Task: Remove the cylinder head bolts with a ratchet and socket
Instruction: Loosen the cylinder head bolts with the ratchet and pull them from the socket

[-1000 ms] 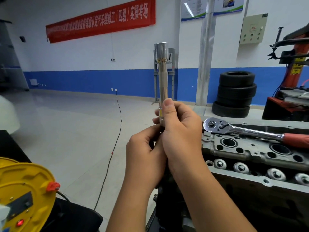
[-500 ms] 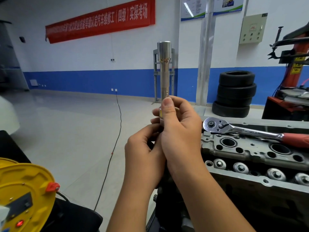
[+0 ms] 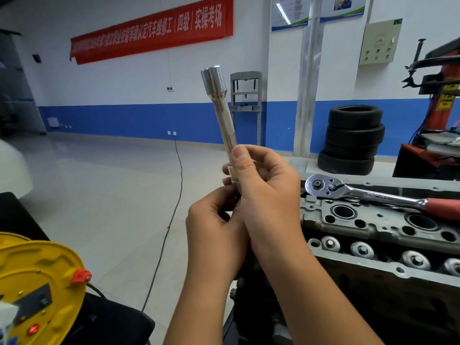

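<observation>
A long chrome extension bar with a socket (image 3: 219, 105) on its top end stands nearly upright in front of me, leaning slightly left. My right hand (image 3: 266, 190) pinches its lower part between thumb and fingers. My left hand (image 3: 214, 230) grips the bottom end, which is hidden under both hands. The ratchet (image 3: 368, 194) with a red handle lies on top of the cylinder head (image 3: 373, 225) at the right, apart from both hands. Several round valve caps line the head's near side.
A yellow cable reel (image 3: 37, 285) sits at lower left, its black cord running across the grey floor. A stack of tyres (image 3: 352, 140) stands by the blue-and-white wall. A red tyre machine (image 3: 440, 100) is at the far right.
The top of the extension bar has tilted to the left from upright. Both hands stay in the same place, gripping its lower end.
</observation>
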`<state>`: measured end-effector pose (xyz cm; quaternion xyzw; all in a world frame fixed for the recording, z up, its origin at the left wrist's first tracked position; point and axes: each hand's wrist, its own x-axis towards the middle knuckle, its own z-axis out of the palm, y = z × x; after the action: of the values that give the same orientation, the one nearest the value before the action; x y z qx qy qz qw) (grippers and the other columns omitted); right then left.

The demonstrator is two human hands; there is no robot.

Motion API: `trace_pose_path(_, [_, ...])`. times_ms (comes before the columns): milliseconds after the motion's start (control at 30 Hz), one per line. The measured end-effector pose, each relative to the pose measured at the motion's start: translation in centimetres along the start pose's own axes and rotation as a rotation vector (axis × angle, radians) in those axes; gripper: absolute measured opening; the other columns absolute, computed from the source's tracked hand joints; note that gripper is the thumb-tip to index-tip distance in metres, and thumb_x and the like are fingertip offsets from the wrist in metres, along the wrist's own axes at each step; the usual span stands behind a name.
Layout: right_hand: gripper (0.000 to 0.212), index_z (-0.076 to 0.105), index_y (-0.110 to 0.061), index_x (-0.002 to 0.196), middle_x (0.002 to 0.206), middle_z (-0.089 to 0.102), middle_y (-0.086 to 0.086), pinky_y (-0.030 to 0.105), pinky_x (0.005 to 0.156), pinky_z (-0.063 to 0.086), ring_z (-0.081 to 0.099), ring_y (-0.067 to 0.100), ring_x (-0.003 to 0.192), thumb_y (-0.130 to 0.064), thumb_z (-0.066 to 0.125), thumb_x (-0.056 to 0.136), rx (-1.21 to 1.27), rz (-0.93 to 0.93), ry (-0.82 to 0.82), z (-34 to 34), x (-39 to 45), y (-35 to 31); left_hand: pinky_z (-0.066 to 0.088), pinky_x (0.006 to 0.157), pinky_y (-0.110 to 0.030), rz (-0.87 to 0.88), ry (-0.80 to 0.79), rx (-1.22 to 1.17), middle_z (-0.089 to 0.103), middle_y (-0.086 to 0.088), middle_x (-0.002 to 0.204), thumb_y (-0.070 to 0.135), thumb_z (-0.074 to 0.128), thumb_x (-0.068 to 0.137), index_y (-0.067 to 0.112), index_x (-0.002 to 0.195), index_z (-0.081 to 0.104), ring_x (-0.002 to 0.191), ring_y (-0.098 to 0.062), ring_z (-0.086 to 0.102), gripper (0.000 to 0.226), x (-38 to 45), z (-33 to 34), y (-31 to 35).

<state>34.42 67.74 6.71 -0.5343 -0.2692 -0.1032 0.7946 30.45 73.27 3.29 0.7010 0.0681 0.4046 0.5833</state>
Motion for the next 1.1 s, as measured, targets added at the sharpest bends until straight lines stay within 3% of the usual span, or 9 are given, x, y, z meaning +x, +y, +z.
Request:
trace_pose_path(133, [0.024,0.07,-0.024,0.088,0.08,0.073,-0.002,0.028,0.065,0.057,0.068,0.01,0.069,-0.03,0.091,0.078,-0.069,-0.081,0.026,-0.2,-0.22,0.0,0.063,0.07,-0.045,0.004,0.007,0.011,0.079,0.013,0.081,0.025,0.062,0.076,0.04,0.09,0.081,0.076,-0.012,0.075,0.028,-0.13,0.1,0.45])
trace_pose_path(233, [0.012,0.075,-0.025,0.084,0.078,0.072,-0.001,0.034,0.068,0.058,0.067,0.013,0.07,-0.026,0.087,0.083,-0.091,-0.142,0.043,-0.15,-0.48,0.07,0.053,0.048,-0.037,0.015,-0.026,0.017,0.076,0.01,0.072,0.027,0.059,0.077,0.041,0.09,0.08,0.06,-0.025,0.068,0.028,-0.29,-0.01,0.56])
trace_pose_path(367, [0.011,0.072,-0.03,0.091,0.085,0.074,-0.001,0.04,0.079,0.061,0.072,0.019,0.082,-0.027,0.068,0.1,-0.078,-0.144,0.053,-0.08,-0.32,0.14,0.039,0.04,-0.019,-0.02,-0.08,-0.062,0.072,0.005,0.063,0.014,0.064,0.099,0.032,0.09,0.08,0.046,-0.007,0.058,0.026,-0.33,-0.28,0.34])
trace_pose_path(500, [0.008,0.068,-0.031,0.092,0.087,0.075,-0.002,0.037,0.077,0.062,0.073,0.016,0.081,-0.032,0.069,0.099,-0.01,-0.079,0.038,-0.14,-0.23,-0.03,0.054,0.05,-0.033,-0.029,-0.007,-0.05,0.079,0.004,0.077,0.014,0.07,0.094,0.028,0.093,0.081,0.064,-0.021,0.071,0.018,-0.09,-0.06,0.24])
trace_pose_path(633, [0.016,0.069,-0.03,0.085,0.076,0.07,-0.006,0.028,0.063,0.059,0.066,0.006,0.066,-0.024,0.084,0.087,-0.055,-0.14,0.037,-0.24,-0.46,-0.06,0.063,0.069,-0.046,-0.014,0.052,-0.021,0.079,0.008,0.081,0.023,0.068,0.078,0.027,0.088,0.078,0.074,-0.013,0.074,0.014,-0.1,0.14,-0.1])
trace_pose_path(833, [0.016,0.068,-0.034,0.089,0.085,0.075,-0.002,0.036,0.079,0.06,0.072,0.013,0.083,-0.021,0.068,0.1,-0.095,-0.152,-0.008,-0.02,-0.32,0.04,0.043,0.043,-0.02,-0.023,-0.065,-0.085,0.075,0.003,0.068,0.012,0.062,0.101,0.032,0.091,0.079,0.051,-0.01,0.064,0.028,-0.24,-0.28,0.21])
trace_pose_path(967, [0.008,0.068,-0.03,0.09,0.088,0.075,-0.001,0.034,0.076,0.061,0.072,0.014,0.081,-0.027,0.074,0.096,-0.067,-0.108,-0.018,-0.13,-0.29,-0.05,0.058,0.056,-0.043,-0.022,0.004,-0.045,0.078,0.004,0.076,0.018,0.07,0.09,0.032,0.09,0.08,0.068,-0.029,0.072,0.017,-0.05,0.05,0.04])
trace_pose_path(1033, [0.015,0.068,-0.03,0.089,0.086,0.073,-0.003,0.031,0.071,0.061,0.07,0.012,0.077,-0.028,0.083,0.087,-0.088,-0.124,-0.003,-0.21,-0.4,-0.06,0.064,0.074,-0.051,-0.025,0.029,-0.051,0.08,0.007,0.082,0.024,0.067,0.079,0.032,0.091,0.081,0.079,-0.021,0.076,0.02,-0.16,0.23,0.14])
trace_pose_path(1100, [0.017,0.067,-0.03,0.087,0.081,0.072,-0.003,0.03,0.068,0.06,0.068,0.011,0.072,-0.025,0.083,0.087,-0.099,-0.151,-0.005,-0.18,-0.55,-0.12,0.063,0.074,-0.05,-0.028,0.035,-0.051,0.08,0.009,0.081,0.026,0.063,0.075,0.032,0.09,0.081,0.078,-0.018,0.077,0.024,-0.2,0.09,0.13])
